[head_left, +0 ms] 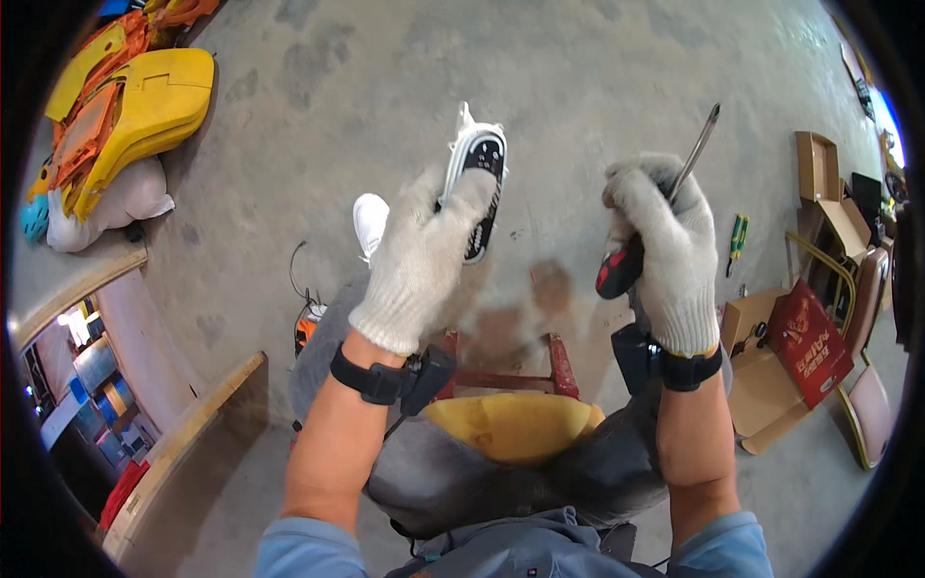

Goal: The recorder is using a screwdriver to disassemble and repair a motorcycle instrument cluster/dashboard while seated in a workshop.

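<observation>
Both of my hands wear pale knit gloves. My left hand [424,252] is closed around an oblong white-and-black plastic part [489,154], with the thumb lying across its black face. A small white bracket sticks out at the part's far end; its exact kind cannot be made out. To the right and apart from it, my right hand [670,236] grips a screwdriver [700,143]. Its metal shaft points up and away to the right, and its red-and-black handle shows below the fingers. The tip touches nothing.
Between my legs is a yellow seat [515,429] with red legs. A green-and-yellow hand tool [737,241] lies on the concrete floor. Open cardboard boxes [766,390], a red panel [807,344] and chairs [871,414] stand right. Yellow and orange plastic panels [159,91] are piled far left.
</observation>
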`<state>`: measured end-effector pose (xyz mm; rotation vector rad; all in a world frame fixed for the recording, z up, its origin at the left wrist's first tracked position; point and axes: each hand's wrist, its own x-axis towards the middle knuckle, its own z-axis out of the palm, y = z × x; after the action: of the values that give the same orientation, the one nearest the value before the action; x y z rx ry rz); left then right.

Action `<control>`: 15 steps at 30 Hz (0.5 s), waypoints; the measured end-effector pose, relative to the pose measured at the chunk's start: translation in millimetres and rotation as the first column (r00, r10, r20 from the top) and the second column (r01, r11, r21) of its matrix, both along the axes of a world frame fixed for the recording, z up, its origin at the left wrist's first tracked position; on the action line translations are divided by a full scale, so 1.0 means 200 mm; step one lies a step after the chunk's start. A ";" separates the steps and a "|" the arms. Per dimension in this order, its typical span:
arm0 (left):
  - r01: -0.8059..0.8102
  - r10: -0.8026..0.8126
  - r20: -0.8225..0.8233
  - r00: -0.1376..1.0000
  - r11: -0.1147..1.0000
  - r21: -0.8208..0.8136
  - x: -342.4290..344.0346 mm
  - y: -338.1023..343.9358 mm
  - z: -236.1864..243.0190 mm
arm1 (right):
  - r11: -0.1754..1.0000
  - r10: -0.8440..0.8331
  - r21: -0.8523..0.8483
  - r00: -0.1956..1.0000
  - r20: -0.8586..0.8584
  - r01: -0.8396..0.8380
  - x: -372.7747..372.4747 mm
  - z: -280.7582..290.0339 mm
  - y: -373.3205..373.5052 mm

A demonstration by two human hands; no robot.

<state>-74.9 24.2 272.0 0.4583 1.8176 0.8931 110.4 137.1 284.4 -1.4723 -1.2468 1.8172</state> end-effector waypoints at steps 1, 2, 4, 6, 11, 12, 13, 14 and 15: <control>0.010 -0.009 0.081 0.997 1.000 -0.007 0.00 0.00 0.01 | 0.999 0.033 0.014 0.999 0.000 -0.033 0.00 -0.02 -0.01; 0.008 -0.007 0.067 0.998 1.000 -0.002 0.00 -0.01 0.00 | 0.988 0.147 0.033 0.988 0.046 -0.149 0.01 -0.02 -0.01; 0.072 -0.077 0.047 0.996 0.993 0.096 0.05 -0.03 -0.09 | 0.985 0.173 -0.013 0.978 0.112 -0.173 -0.01 -0.04 -0.06; 0.090 -0.091 0.005 0.996 0.991 0.099 0.07 -0.04 -0.10 | 0.986 0.168 -0.014 0.985 0.050 -0.167 -0.04 -0.04 -0.09; 0.125 -0.140 0.175 0.975 0.988 0.095 0.05 -0.02 -0.03 | 0.964 0.254 0.069 0.965 0.062 -0.258 -0.05 -0.05 -0.07; 0.121 -0.138 0.175 0.975 0.987 0.101 0.05 -0.02 -0.03 | 0.970 0.239 0.033 0.969 0.065 -0.242 -0.05 -0.04 -0.06; 0.108 -0.133 0.194 0.972 0.985 0.134 0.06 -0.02 -0.04 | 0.969 0.242 0.038 0.968 0.067 -0.245 -0.05 -0.04 -0.05; 0.095 -0.129 0.214 0.968 0.982 0.163 0.07 -0.02 -0.05 | 0.970 0.228 0.064 0.970 0.080 -0.233 -0.05 -0.04 -0.05; 0.092 -0.128 0.216 0.968 0.982 0.165 0.08 -0.02 -0.05 | 0.971 0.213 0.089 0.973 0.092 -0.221 -0.05 -0.05 -0.05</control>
<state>-59.5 19.7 262.9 0.5276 1.5084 0.9713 101.1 127.8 273.5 -1.4146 -1.5697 1.8170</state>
